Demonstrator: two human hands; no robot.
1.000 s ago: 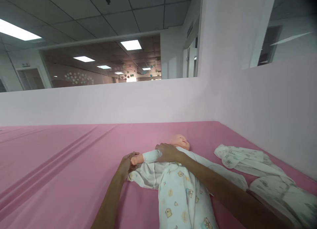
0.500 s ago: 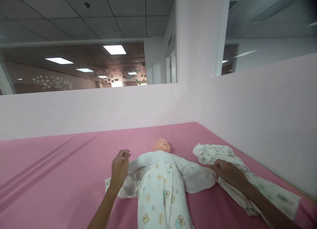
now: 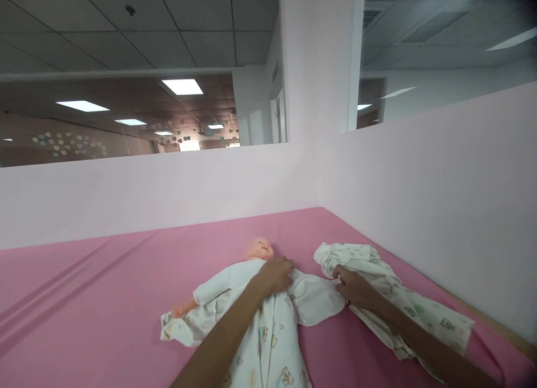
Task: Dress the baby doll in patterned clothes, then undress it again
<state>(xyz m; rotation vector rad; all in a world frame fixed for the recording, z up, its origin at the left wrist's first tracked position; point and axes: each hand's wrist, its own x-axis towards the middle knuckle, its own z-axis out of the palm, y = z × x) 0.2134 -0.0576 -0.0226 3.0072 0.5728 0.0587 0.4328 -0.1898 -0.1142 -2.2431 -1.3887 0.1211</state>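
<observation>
A baby doll [image 3: 260, 249] lies on its back in a white long-sleeved top [image 3: 235, 277]. Printed white cloth with little bears [image 3: 268, 343] covers its lower body. My left hand [image 3: 274, 275] reaches across its chest, fingers curled down at the top of the right-side sleeve; its fingertips are partly hidden. That white sleeve [image 3: 316, 298] stretches out to the right, and my right hand [image 3: 356, 289] pinches its end. No doll hand shows at this end. On the left, the doll's bare hand [image 3: 183, 307] sticks out of the other sleeve, above loose printed cloth [image 3: 180, 329].
A crumpled white garment with green print [image 3: 419, 307] lies beside and under my right forearm. Pink sheeting [image 3: 104, 298] covers the surface. A white wall [image 3: 168, 192] with windows stands behind, and another wall [image 3: 453, 209] runs along the right.
My left hand has moved right, from beside the doll's left-side sleeve onto its chest near the other shoulder. The doll's left-side hand now shows. My right hand stays at the sleeve end.
</observation>
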